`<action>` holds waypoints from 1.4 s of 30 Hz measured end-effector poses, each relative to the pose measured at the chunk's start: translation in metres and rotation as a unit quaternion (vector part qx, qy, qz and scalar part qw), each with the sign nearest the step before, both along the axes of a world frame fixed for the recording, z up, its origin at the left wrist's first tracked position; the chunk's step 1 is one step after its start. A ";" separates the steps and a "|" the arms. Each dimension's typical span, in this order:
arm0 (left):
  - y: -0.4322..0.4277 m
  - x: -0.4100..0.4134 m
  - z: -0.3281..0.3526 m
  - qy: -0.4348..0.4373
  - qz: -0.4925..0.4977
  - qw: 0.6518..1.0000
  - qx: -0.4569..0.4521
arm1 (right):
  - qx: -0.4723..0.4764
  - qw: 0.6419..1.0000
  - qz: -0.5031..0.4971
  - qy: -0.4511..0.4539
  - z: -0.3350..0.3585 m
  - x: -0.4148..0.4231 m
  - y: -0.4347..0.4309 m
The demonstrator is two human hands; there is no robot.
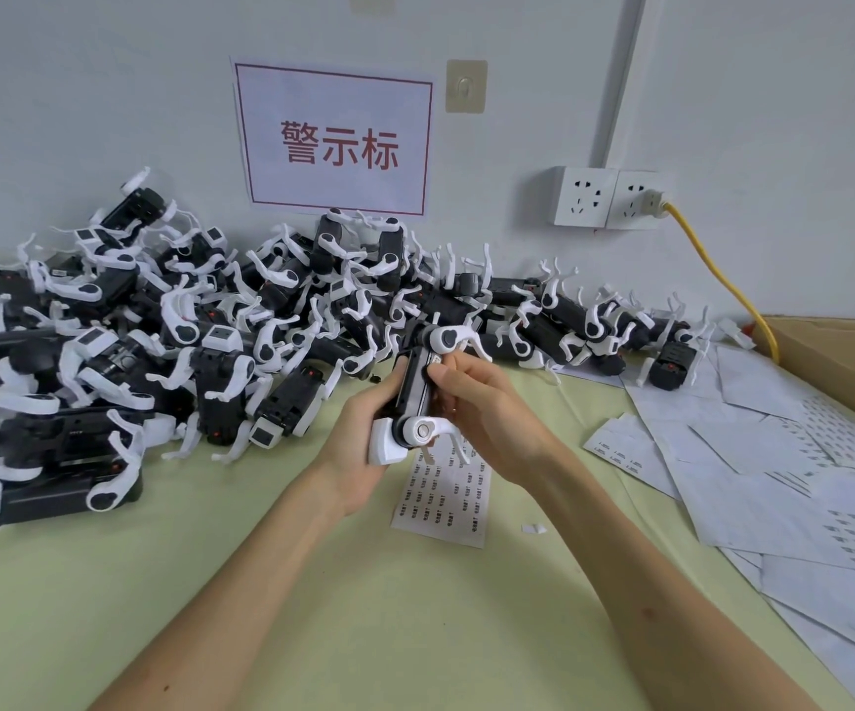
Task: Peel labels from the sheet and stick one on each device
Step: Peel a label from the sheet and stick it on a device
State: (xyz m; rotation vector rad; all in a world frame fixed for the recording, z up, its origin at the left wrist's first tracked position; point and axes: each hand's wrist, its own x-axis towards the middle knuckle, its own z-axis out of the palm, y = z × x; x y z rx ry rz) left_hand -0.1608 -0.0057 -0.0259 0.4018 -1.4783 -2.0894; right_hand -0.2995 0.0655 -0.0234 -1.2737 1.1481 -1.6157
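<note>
- Device (415,390), black with white legs, is held above the green table (312,608), just in front of the heap.
- Left hand (363,443) grips it from below, fingers curled round its body.
- Right hand (471,402) has its thumb pressed on the device's side, fingers curled behind.
- Label sheet (445,500) lies flat under the hands.
- Pile of devices (158,325) stretches along the wall; used backing sheets (774,479) lie on the right.

Both bare forearms reach forward, converging at centre | left hand (358,443): palm up, fingers curled round black-and-white plastic device (410,402), gripping from below | right hand (471,402): fingers bent, thumb tip pressing device's upper face
</note>
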 end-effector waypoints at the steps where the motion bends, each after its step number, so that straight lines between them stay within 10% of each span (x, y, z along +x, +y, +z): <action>1: -0.001 0.000 0.000 0.000 0.000 1.000 0.005 | -0.001 1.000 0.008 -0.002 -0.001 0.000 0.000; 42: -0.007 0.000 -0.003 -0.003 -0.011 1.000 -0.020 | 0.024 0.999 -0.014 -0.042 0.002 0.001 -0.001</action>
